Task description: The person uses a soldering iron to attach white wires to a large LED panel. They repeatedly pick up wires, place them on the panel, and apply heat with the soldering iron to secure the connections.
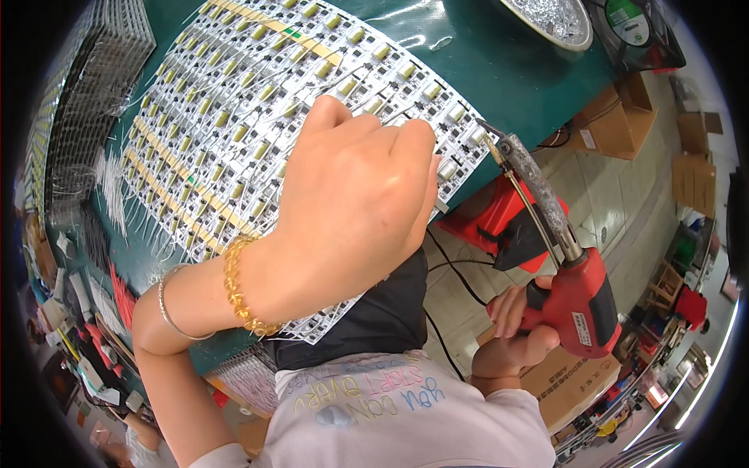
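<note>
A large panel of white circuit boards (257,86) covers much of the table, dotted with rows of small yellowish-green parts and thin white wires. Above its right half is my left hand (359,179), its fingers curled into a fist; what they pinch is hidden beneath the hand. My right hand (511,335) grips the handle of a red and black soldering gun (581,308), off the panel's right edge. The gun points up, its tip and thin brass feed tube close to the panel's right corner; whether they touch it I cannot tell.
The green tabletop (499,78) bears a bowl (554,19) of silvery bits at the top. Stacked panels (101,62) rise at the left, near white, black and red wires (121,296). Cardboard boxes (620,121) and a red-black object (507,226) sit beyond the right edge.
</note>
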Demonstrator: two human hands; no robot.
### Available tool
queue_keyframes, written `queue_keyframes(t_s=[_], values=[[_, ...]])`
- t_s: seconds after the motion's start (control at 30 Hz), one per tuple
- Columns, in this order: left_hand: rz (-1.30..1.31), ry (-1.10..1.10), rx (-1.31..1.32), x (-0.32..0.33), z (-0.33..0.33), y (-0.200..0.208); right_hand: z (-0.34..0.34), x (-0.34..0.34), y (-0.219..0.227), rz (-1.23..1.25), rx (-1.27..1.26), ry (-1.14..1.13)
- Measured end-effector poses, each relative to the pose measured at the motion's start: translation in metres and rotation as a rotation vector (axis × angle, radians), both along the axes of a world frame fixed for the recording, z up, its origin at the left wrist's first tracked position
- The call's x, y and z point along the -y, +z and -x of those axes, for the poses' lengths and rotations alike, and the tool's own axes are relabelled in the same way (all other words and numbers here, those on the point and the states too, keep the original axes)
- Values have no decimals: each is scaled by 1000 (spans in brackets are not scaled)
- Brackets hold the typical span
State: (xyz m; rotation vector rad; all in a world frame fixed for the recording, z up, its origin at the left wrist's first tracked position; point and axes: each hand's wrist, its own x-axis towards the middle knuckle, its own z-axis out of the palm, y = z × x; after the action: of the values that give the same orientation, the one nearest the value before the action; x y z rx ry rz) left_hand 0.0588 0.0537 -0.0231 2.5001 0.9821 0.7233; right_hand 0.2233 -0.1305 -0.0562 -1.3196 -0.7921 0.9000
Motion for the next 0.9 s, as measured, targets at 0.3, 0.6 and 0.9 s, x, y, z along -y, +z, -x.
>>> queue_keyframes(t_s=[0.3, 0.6, 0.9], values=[[15, -13, -56, -3, -3, -3, -9, 21, -18, 12, -55, 62], [10, -4, -30, -2, -2, -4, -10, 20, -17, 19, -41, 81], [14, -10, -27, -2, -3, -5, -5, 20, -16, -12, 22, 21]])
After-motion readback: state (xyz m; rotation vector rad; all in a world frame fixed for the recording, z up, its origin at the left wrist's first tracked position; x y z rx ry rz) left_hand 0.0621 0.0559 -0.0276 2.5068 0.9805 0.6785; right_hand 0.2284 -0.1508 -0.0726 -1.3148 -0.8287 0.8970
